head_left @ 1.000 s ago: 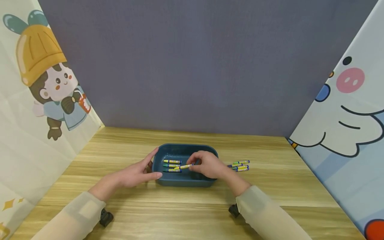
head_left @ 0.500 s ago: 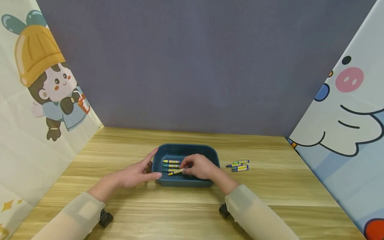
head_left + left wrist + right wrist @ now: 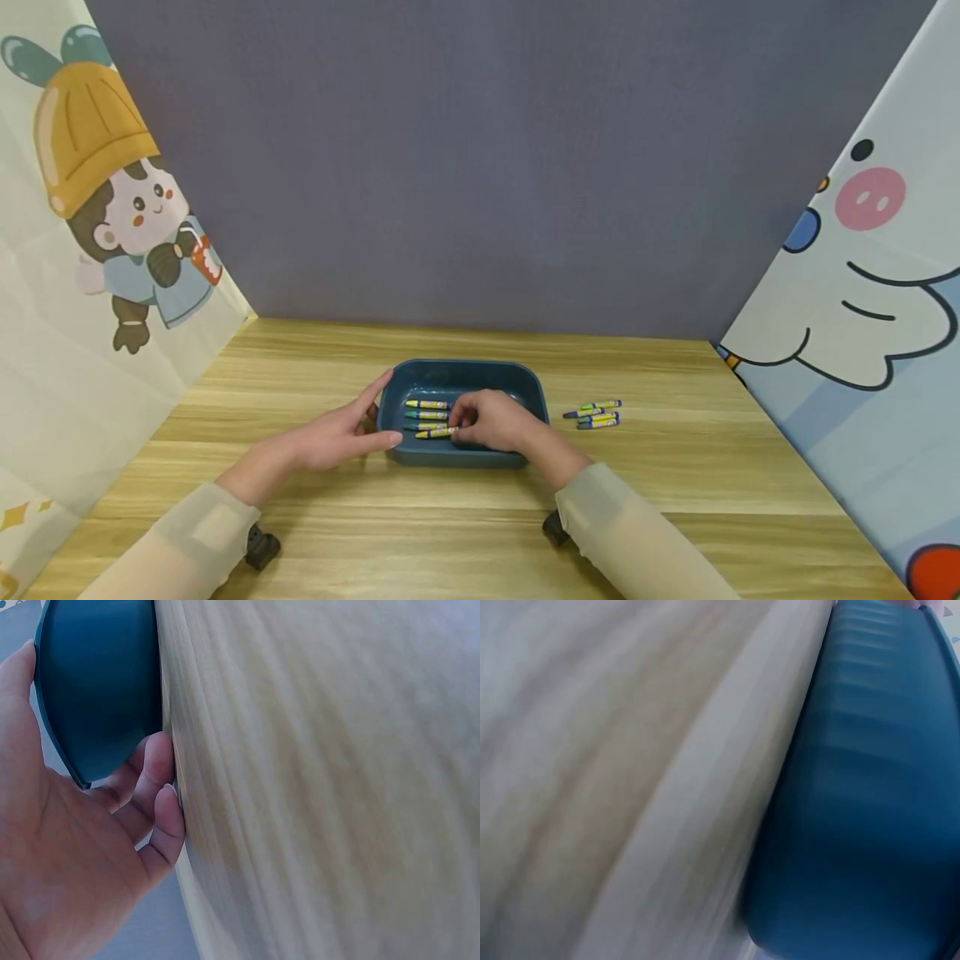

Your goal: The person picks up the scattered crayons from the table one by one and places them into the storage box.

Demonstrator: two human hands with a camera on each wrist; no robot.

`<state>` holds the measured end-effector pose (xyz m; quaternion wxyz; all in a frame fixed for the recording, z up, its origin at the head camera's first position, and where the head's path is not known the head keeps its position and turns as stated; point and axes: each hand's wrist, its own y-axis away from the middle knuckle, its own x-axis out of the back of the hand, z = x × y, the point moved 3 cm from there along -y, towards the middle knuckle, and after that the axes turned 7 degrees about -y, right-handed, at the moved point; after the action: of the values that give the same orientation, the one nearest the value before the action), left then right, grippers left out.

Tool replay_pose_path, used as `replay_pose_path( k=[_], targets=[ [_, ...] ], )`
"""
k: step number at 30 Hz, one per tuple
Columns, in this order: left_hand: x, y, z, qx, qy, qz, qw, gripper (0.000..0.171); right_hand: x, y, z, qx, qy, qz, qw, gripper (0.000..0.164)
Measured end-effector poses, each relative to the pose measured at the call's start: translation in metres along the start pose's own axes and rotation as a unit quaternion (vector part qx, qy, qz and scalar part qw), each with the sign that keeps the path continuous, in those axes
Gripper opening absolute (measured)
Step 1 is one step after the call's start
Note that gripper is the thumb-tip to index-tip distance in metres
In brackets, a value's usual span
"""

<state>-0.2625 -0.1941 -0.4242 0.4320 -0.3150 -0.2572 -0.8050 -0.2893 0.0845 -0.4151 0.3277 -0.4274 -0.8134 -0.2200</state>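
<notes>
A dark blue rectangular plastic box [image 3: 465,459] stands on the table, with several yellow-wrapped crayons [image 3: 426,415] lying side by side in its left half. My left hand [image 3: 333,436] holds the box's left end, thumb at the near corner and index finger at the far corner. In the left wrist view, the other fingers [image 3: 157,761] bend low against the end wall. My right hand [image 3: 498,419] reaches inside the box and pinches a yellow crayon [image 3: 432,433] by its right end, at the near side of the row. The right wrist view shows only the box's outer wall [image 3: 862,802].
To the right of the box, a small loose group of crayons [image 3: 598,422] lies on the wooden table [image 3: 420,533]. A grey panel [image 3: 480,167] rises at the back. Printed cloths with cartoon figures hang at the left and right sides.
My right hand has moved left and slightly down inside the box, bringing the yellow crayon from over the row to its near side, now nearly parallel with the others. My left hand stays put.
</notes>
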Motion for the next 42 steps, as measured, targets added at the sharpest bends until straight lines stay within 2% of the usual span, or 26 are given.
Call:
replay_pose_path(
  k=[12,21,42],
  targets=[
    [-0.0003,-0.0002,0.0009,-0.005,0.006,0.002,1.0000,0.107,-0.0012,-0.0004,0.0011,-0.002,0.020,-0.008,1.000,0.007],
    [-0.0004,0.0006,0.0024,-0.015,0.008,0.005,0.9998,0.107,-0.0024,-0.0012,0.0019,0.001,0.005,-0.010,1.000,0.007],
    [-0.0008,0.0007,0.0011,-0.009,-0.001,0.005,0.9999,0.106,-0.0032,0.0001,0.0015,0.007,-0.027,-0.028,0.999,0.008]
  ],
)
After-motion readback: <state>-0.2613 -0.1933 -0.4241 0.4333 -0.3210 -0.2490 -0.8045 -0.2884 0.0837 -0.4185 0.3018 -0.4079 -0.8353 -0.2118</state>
